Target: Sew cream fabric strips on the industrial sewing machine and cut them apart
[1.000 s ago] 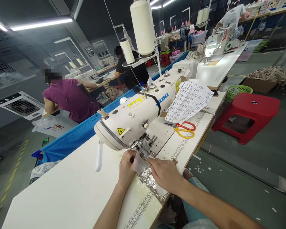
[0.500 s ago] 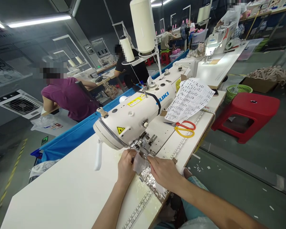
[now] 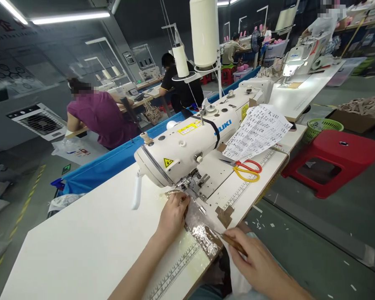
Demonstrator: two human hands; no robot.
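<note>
At the front of a white sewing machine [image 3: 187,139], my left hand [image 3: 173,214] is closed with bent fingers by the presser foot. It grips the edge of a thin white fabric [image 3: 203,214], though the fingertips are partly hidden. My right hand [image 3: 253,258] is wrapped around the brown handle of a slim pointed awl [image 3: 237,245], whose metal tip points left towards the fabric. Shiny clear tape [image 3: 206,239] covers the table edge between my hands. More white fabric hangs down by my lap, below the right hand.
Scissors [image 3: 248,170] with red and yellow handles lie beside a handwritten sheet [image 3: 258,131] against the machine. A brown patch [image 3: 225,216] is on the table edge. A red stool [image 3: 334,154] and a green basket [image 3: 323,127] stand right. Several people sit at other machines.
My right hand has moved away from the presser foot, down and right, and now shows the awl. The left hand stays by the needle area. The view has shifted slightly.
</note>
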